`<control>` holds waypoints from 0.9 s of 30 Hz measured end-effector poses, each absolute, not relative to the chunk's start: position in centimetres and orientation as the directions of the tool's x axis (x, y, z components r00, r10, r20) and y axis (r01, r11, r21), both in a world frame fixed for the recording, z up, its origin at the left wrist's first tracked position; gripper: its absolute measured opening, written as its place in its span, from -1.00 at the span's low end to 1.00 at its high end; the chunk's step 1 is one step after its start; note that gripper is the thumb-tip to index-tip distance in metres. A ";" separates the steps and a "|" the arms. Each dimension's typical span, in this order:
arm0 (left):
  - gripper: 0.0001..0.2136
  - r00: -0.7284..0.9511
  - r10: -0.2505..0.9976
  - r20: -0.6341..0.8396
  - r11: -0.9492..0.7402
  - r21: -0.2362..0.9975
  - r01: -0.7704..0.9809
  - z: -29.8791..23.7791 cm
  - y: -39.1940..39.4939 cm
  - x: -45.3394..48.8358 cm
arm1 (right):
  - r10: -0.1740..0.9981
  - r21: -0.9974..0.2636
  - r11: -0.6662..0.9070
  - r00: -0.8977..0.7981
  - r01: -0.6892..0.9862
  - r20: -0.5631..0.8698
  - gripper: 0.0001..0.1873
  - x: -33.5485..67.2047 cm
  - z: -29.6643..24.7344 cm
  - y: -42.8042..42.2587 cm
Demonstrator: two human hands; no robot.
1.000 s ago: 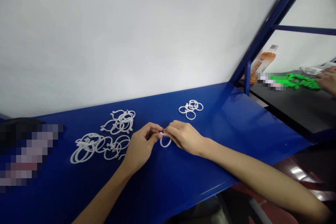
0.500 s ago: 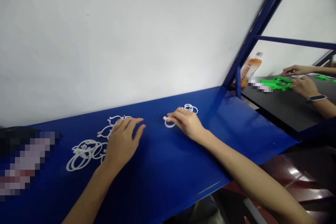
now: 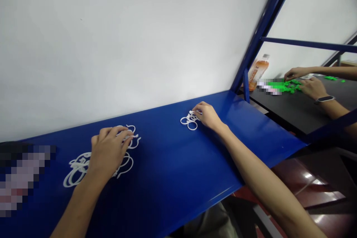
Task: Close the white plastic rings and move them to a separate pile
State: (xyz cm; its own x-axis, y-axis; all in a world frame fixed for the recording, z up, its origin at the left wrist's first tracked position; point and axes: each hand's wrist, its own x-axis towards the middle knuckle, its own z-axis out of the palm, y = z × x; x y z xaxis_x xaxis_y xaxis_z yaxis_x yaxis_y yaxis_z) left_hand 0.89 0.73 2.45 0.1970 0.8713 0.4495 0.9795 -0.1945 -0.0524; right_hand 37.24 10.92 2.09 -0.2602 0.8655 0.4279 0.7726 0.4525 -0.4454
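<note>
Over the left pile of thin white plastic rings [image 3: 74,179], several of them open loops with small clasp-like ends, is my left hand [image 3: 107,148]. Its fingers and thumb are bent together around a white ring [image 3: 128,132], and the palm hides part of the pile. Farther right, my right hand [image 3: 208,114] pinches at a white ring [image 3: 197,112] on the edge of a small cluster of white rings [image 3: 192,125]. Its fingers cover part of that cluster. Both groups lie on the blue tabletop [image 3: 161,163].
A white wall [image 3: 139,44] backs the table, and a blue metal frame [image 3: 255,29] rises at its right end. Beyond it, a co-worker's hands [image 3: 314,87] handle green pieces [image 3: 291,86] on a black table [image 3: 279,109], near an orange drink bottle [image 3: 258,72].
My left hand has moved left and back over the pile, its fingers closing in. A ring my right hand held now appears among the small cluster. The view has shifted slightly right.
</note>
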 end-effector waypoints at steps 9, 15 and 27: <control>-0.74 0.075 0.834 0.546 -0.134 0.069 0.989 3.8 0.2 1.9 | 0.876 -0.338 0.390 -0.232 0.856 0.424 -0.77 37.1 3.0 10.1; -0.74 -0.005 0.864 0.504 -0.135 0.241 0.961 3.9 0.0 3.1 | 0.828 -0.318 0.446 -0.251 0.837 0.501 -0.79 36.0 3.3 9.4; -0.81 0.147 0.951 0.271 -0.292 0.640 0.710 1.2 -1.2 8.6 | 0.621 -0.512 0.763 -0.668 0.395 0.411 -0.83 28.7 1.3 3.3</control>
State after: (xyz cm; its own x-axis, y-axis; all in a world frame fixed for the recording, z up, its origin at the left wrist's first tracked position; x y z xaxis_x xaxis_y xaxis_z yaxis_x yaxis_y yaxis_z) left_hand 8.59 -1.21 1.21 0.1473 0.9512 0.2711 0.7102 -0.2925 0.6403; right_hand 28.68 3.33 1.35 -0.6676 0.6207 0.4113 0.3946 0.7633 -0.5115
